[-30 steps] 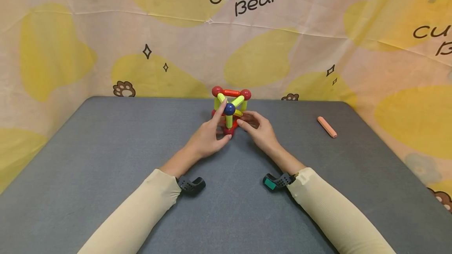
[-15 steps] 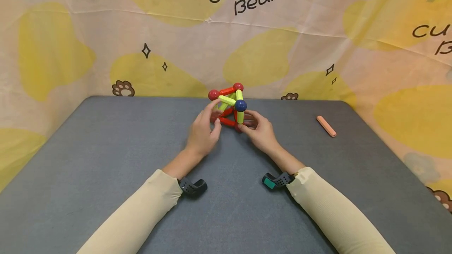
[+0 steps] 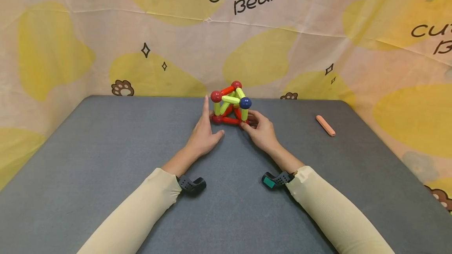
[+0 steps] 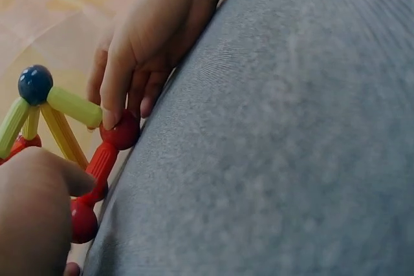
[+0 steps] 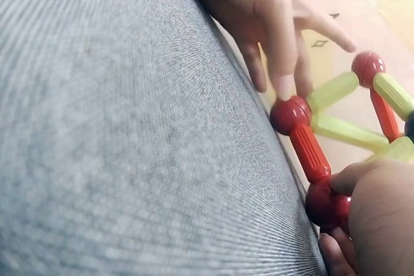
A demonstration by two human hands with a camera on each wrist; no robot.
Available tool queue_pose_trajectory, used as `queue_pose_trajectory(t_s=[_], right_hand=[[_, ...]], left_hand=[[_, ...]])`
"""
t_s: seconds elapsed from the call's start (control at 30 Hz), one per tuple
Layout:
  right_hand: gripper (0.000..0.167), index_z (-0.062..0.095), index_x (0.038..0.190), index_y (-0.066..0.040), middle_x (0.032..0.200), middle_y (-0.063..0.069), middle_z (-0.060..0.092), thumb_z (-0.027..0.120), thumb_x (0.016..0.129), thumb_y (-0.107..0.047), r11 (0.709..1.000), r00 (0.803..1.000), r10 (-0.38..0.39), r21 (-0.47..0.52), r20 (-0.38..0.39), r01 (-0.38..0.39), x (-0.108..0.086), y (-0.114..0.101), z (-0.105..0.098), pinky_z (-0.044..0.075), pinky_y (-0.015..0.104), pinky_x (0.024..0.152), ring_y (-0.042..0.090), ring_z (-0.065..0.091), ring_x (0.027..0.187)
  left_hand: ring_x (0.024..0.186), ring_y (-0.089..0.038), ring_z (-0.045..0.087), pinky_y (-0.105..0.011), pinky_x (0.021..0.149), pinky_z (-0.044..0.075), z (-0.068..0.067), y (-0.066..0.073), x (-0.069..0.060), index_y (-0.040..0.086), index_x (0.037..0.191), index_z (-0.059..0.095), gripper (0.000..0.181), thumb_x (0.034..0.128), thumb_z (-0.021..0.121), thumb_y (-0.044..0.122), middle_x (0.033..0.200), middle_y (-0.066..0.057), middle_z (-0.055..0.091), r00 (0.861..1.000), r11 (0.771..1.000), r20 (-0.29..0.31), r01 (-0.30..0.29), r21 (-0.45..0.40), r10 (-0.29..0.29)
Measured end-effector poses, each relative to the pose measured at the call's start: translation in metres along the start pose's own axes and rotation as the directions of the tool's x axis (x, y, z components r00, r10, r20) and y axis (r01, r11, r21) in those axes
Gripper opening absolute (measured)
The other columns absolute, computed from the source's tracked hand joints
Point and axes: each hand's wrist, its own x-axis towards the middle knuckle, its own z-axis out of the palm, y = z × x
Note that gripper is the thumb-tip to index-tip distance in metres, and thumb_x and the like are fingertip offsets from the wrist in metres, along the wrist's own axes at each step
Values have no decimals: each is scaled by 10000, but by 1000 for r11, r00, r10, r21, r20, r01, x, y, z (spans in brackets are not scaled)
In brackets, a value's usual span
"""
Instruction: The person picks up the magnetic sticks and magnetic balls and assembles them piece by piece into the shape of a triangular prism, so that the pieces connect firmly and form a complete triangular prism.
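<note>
On the table stands a building-toy frame of red and yellow-green magnetic rods (image 3: pixel 231 100) joined by balls. Its blue ball (image 3: pixel 245 103) is at the upper right, above a red corner ball (image 5: pixel 323 203) that my right hand (image 3: pixel 262 131) pinches between thumb and fingers. At the frame's left side is my left hand (image 3: pixel 203 136), with its index finger straight up and its thumb spread. The left hand's fingers are close against the lower left red ball (image 5: pixel 290 116); firm contact is hard to tell. Both hands hide parts of the frame's base.
A loose salmon-coloured rod (image 3: pixel 325 126) lies toward the right of the grey tabletop (image 3: pixel 106 140). Behind the table's far edge hangs a printed cloth (image 3: pixel 176 30). Each wrist wears a dark strap (image 3: pixel 192 185).
The frame has turned, bringing its blue ball from the front middle to the right. My left hand has loosened and straightened its index finger; my right hand has stayed by the lower right corner.
</note>
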Motion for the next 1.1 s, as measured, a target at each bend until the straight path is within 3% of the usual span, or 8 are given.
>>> queue_pose_trajectory(t_s=[0.33,0.5,0.6,0.67,0.8,0.9,1.0,1.1], right_hand=[[477,562,1417,-93,1288,170,689,670,966,-207,999,997,-42,-13,62,43,1,-1,-3,555,465,970,305,667,1177],[534,538,1430,-65,1350,191,643,680,915,-68,991,992,-73,118,101,61,8,9,-16,525,500,1018,341,641,1212],[475,606,1352,-37,1300,189,670,630,881,15,989,992,-112,90,-53,116,13,22,-32,525,502,992,350,647,1178],[409,662,1273,-32,1239,181,700,614,868,3,993,964,-116,-38,-241,110,14,33,-45,508,490,980,351,645,1139],[384,683,1245,-62,1276,193,655,621,866,-87,969,833,10,-199,-553,-144,13,56,-71,376,534,1060,401,542,1203],[482,587,1373,-89,1449,211,493,611,895,-149,924,762,190,-150,-619,-351,8,68,-89,201,561,1187,414,374,1373],[607,420,1514,-81,1536,239,386,571,939,-204,854,755,339,-153,-561,-497,3,75,-102,57,577,1225,438,259,1458],[633,350,1554,-60,1492,272,448,507,962,-222,803,788,392,-242,-475,-545,1,78,-108,99,610,1188,487,319,1417]], left_hand=[[1157,-311,637,-492,986,520,-2,2,-1,232,1642,25,1036,897,725,65,1338,-170,592,990,995,-119,-72,67,79],[1177,-318,648,-502,979,532,-3,1,-1,273,1639,-17,1130,863,772,42,1331,-171,611,990,993,-123,-54,103,67],[1162,-309,654,-500,974,534,-4,0,-2,285,1637,-29,1154,854,785,45,1300,-165,628,989,993,-129,-51,108,65],[1143,-307,658,-497,959,540,-4,1,-2,282,1638,-16,1139,858,783,52,1279,-161,632,988,992,-134,-57,115,73],[1106,-304,661,-485,929,556,-4,2,-2,292,1639,19,1077,883,755,74,1263,-157,621,985,988,-136,-84,131,102],[1089,-291,661,-469,923,562,-4,4,-2,325,1636,21,1040,909,725,86,1261,-147,611,985,987,-129,-99,126,116],[1064,-285,662,-469,895,566,-4,5,-2,319,1637,43,1000,922,703,88,1251,-143,611,983,986,-132,-112,125,129],[1044,-282,670,-475,867,568,-4,6,-2,298,1637,79,956,929,686,93,1241,-142,615,980,982,-134,-127,139,146]])
